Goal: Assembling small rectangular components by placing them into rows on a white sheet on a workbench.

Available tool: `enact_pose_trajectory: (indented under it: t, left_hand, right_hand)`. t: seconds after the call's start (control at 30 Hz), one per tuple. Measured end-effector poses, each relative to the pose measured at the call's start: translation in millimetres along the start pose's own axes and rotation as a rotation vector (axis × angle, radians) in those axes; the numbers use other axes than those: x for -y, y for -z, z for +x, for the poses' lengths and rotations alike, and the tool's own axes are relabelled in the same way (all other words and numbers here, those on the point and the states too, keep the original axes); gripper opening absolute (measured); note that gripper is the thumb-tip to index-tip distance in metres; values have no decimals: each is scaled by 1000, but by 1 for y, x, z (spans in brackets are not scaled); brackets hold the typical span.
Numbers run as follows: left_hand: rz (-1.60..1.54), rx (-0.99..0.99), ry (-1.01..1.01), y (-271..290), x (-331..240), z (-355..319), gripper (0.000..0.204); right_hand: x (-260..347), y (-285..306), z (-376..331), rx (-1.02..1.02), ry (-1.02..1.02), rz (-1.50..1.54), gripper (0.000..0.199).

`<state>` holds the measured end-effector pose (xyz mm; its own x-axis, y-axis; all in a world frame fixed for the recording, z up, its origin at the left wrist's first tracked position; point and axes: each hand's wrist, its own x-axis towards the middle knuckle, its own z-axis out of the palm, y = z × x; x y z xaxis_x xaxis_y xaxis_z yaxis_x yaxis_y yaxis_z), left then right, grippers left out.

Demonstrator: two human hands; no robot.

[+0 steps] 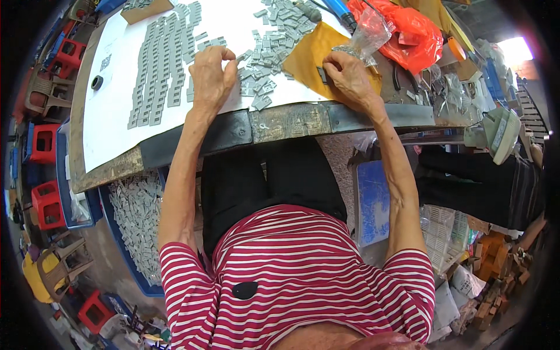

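Observation:
My left hand [212,79] is over the white sheet [111,131], between neat rows of small flat grey pieces [157,73] and a loose pile of the same pieces [259,79]. Its fingers are curled, thumb and forefinger bent towards each other; whatever they hold is hidden. Over a yellow-brown cloth or paper [309,52], my right hand [352,80] pinches one dark grey flat piece [322,74] between thumb and fingers. More loose grey pieces lie between the two hands.
A red plastic bag [411,38] and clear wrapping lie at the far right of the bench. A black ring [97,83] sits at the left. Below the bench edge stands a blue bin [153,290] full of grey pieces. Another person's dark-clothed legs [466,181] are at right.

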<state>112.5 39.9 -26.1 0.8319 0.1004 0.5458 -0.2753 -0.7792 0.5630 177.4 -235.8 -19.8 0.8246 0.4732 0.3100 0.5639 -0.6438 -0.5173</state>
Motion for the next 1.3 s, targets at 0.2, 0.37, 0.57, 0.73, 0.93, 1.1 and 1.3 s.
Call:
enact_pose_trajectory:
  t: [0.2,0.37,0.57,0.73,0.93,1.1,1.3]
  left_hand:
    - [-129,-4,30,22,-30,-13,7]
    - [-236,10,107,34,-50,-26,8]
    - [-384,4,191,45,-68,-40,8]
    - [-490,21,248,49,-74,-48,7]
    - [-496,42,221,49,-74,-58,7]
    - [-521,53,251,45,-74,-65,8]
    - [-563,60,289,41,-75,-69,9]
  right_hand:
    - [9,1,1,-15,180,-121,9]
    - [10,1,1,42,281,-244,8]
    - [11,-1,3,107,344,-373,5]
    - [7,-1,6,143,357,-407,5]
    - [4,-2,6,138,396,-403,7]
    - [-5,-5,6,108,417,-369,6]
    - [5,2,6,102,403,-337,5]
